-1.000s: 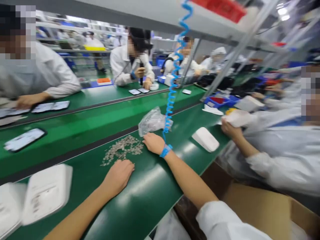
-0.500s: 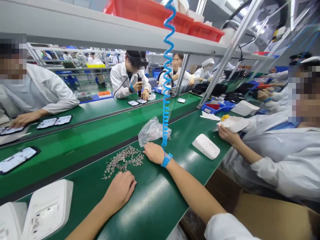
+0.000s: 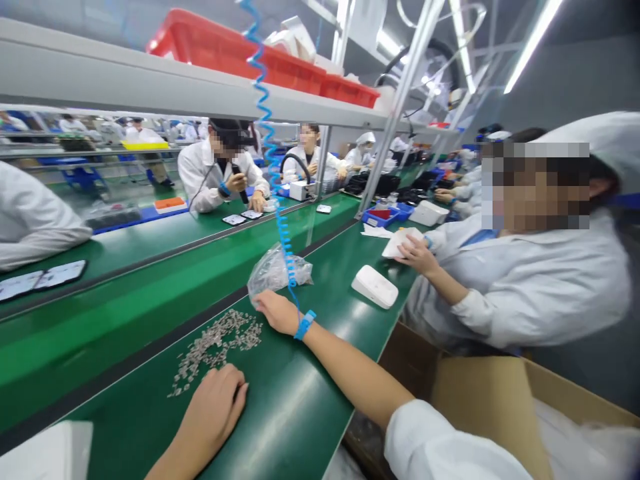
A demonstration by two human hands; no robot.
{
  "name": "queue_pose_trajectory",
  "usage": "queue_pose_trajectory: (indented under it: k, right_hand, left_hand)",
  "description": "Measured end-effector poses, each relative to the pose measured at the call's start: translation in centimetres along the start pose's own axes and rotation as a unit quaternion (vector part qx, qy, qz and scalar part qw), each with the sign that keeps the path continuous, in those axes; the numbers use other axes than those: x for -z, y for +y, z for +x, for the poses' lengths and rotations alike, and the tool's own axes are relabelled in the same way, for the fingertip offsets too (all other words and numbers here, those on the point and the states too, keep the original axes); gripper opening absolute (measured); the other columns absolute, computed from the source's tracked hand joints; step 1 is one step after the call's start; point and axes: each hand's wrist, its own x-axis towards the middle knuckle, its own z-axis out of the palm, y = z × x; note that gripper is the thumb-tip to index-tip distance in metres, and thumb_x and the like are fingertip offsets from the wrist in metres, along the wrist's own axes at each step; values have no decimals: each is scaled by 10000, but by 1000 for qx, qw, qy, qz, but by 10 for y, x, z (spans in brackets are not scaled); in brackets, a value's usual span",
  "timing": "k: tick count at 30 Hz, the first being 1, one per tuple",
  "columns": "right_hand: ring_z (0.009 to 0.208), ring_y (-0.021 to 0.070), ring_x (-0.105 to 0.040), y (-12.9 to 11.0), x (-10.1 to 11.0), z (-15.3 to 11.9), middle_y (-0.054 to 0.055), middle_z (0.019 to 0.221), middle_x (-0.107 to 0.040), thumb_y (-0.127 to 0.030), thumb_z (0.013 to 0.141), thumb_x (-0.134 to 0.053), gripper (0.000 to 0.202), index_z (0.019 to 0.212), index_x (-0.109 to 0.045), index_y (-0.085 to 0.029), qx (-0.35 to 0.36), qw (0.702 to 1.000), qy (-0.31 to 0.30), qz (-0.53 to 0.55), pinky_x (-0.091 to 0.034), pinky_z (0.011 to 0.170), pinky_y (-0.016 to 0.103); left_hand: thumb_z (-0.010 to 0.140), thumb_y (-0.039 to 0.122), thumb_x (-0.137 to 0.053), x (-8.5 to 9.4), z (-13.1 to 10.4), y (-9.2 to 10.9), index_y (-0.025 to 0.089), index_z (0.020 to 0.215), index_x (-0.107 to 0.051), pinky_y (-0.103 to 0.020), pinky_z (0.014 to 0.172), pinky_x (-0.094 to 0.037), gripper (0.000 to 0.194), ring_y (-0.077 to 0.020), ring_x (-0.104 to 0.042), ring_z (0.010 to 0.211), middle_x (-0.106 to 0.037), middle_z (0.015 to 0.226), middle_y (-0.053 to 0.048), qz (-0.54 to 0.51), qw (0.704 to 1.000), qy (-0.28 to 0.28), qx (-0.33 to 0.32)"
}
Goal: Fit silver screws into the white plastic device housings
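Note:
A loose pile of small metal parts (image 3: 215, 347) lies on the green bench top. My left hand (image 3: 215, 407) rests at the near edge of the pile, palm down, its fingers curled under; whatever they hold, if anything, is hidden. Beyond the pile's right end, my right hand (image 3: 277, 312) pinches the near edge of a clear plastic bag (image 3: 275, 270). The bag's contents are hard to make out. Around my right wrist is a blue wrist strap (image 3: 305, 325), joined to a coiled blue cord (image 3: 270, 150) that hangs from above.
A white wedge-shaped housing (image 3: 375, 287) lies to the right; part of another white housing (image 3: 47, 453) shows bottom left. A co-worker (image 3: 540, 273) on the right handles a white piece. Overhead runs a shelf (image 3: 125, 83) with red bins (image 3: 290, 67). Cardboard boxes (image 3: 485, 407) stand below the bench.
The view has swung right, so the scene sits further left. My right fingers now meet the bag's edge. The left hand stays by the pile. The co-worker's white piece has turned.

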Motion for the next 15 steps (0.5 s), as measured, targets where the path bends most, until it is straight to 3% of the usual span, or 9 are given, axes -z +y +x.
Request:
queue_pose_trajectory:
  k: [3, 9, 15]
  right_hand:
    - [1014, 159, -603, 5, -3, 2, 49, 1168, -589, -162, 1055, -496, 189, 1220, -571, -216, 7, 1000, 8, 12, -475, 905, 240]
    - [1015, 179, -598, 7, -9, 1, 60, 1099, -615, -120, 1048, -467, 153, 1120, -583, -189, 9, 998, 28, 48, -475, 918, 275]
    - [958, 181, -597, 5, -7, -1, 40, 993, -631, -151, 1022, -565, 64, 1014, -620, -183, 20, 997, 31, 67, -468, 888, 266]
  left_hand:
    - [1017, 260, -409, -1, 3, -3, 215, 823, -540, -302, 625, -413, 238, -162, -528, 635, -586, 777, -11, -4, 1000, 16, -6]
    - [1006, 255, -397, 3, 5, 4, 218, 760, -526, -298, 589, -404, 280, -160, -521, 610, -579, 740, -6, 1, 1000, 21, 3]
    - [1033, 261, -391, -3, 0, 1, 214, 807, -555, -302, 604, -416, 283, -171, -529, 638, -604, 778, -16, -7, 1000, 21, 19]
